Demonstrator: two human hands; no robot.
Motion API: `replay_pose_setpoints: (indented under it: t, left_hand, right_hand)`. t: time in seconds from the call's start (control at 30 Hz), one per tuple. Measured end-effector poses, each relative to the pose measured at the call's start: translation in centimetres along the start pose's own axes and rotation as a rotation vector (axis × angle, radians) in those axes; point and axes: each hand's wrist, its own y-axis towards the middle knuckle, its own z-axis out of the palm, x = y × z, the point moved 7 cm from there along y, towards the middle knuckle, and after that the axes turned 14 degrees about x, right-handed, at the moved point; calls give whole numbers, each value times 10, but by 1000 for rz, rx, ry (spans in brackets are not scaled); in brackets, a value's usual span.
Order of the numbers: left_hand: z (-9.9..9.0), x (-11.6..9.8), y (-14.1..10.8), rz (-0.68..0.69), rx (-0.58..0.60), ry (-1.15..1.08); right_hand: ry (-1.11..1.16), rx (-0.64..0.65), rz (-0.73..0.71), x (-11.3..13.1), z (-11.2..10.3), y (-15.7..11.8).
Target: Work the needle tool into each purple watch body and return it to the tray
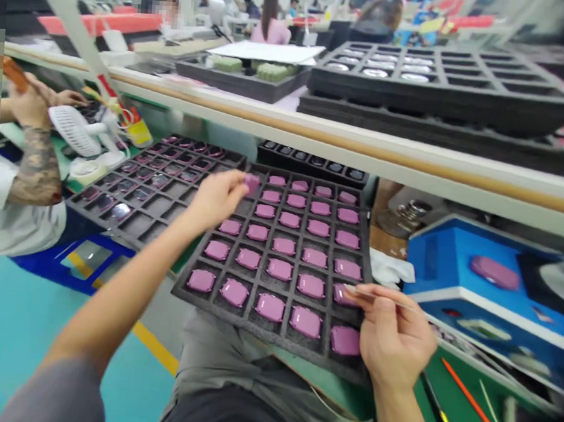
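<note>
My left hand (218, 199) pinches a purple watch-case-like part (252, 183) above the far left corner of a black foam tray (275, 330). Rows of similar purple parts (279, 269) lie in that tray's compartments, one to each. Over the tray's right edge, my right hand (396, 336) is closed on a thin pale stick-like tool (377, 297); its exact kind is unclear. The tool's tip end and fingertips partly cover a purple part (341, 293) in the right column. The tray's near edge sits over my lap.
Left stands another black tray (142, 218) with dark glossy pieces. A blue machine (444, 259) bearing a purple part is right, near an orange stick (475, 404). A shelf (268, 118) with trays crosses above. A co-worker's tattooed arm (39, 164) and a white fan (77, 130) are left.
</note>
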Motion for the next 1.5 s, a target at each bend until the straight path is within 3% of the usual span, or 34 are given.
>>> replay_pose_setpoints:
  t: [0.03,0.1,0.17,0.23,0.3,0.5,1.5]
  left_hand:
    - [23,-19,-19,49,32,-60]
    - [73,-50,-53,118,106,-486]
    - [119,-72,-75,79,194,-841]
    - [149,-87,-82,13,245,-1039]
    - [164,-95,-78,-21,274,-1105]
    - [165,-99,-70,-18,312,-1093]
    - [167,-103,-72,47,289,-1120]
  right_hand:
    - [-40,6,-19,3,2,0]
    - [-91,27,-73,10,6,0]
    - [-77,49,-100,12,8,3]
    - [-28,53,-93,10,7,6]
    - [-5,54,-91,9,6,8]
    - [-55,127,-92,11,6,10]
    - [-41,138,-66,7,4,10]
